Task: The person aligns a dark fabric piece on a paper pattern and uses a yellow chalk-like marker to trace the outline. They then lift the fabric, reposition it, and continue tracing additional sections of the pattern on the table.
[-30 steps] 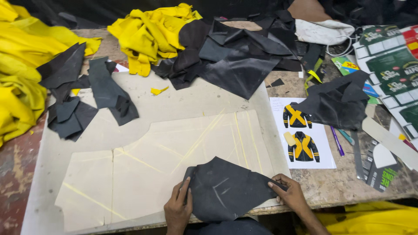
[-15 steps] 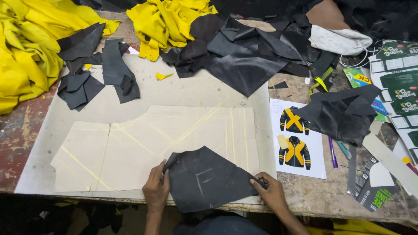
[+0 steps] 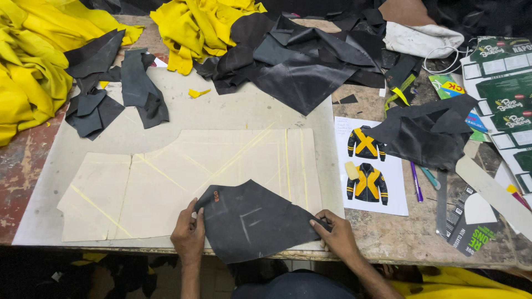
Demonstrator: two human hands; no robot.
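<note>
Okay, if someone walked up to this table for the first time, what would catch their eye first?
Probably the dark cut piece at the near edge, held flat by the left hand and the right hand over a pale paper pattern marked with yellow lines. Next, the bright yellow fabric heaped at the far left and the black scraps piled at the back. To the right lies a sheet picturing two black-and-yellow jackets.

My black leather piece [image 3: 255, 221] hid part of the cardboard pattern [image 3: 183, 182] and hung past the table edge [image 3: 388, 257], my forearms ran out of the bottom of the frame, and the yellow fabric pile [image 3: 27, 72] was cut off at the left.
</note>
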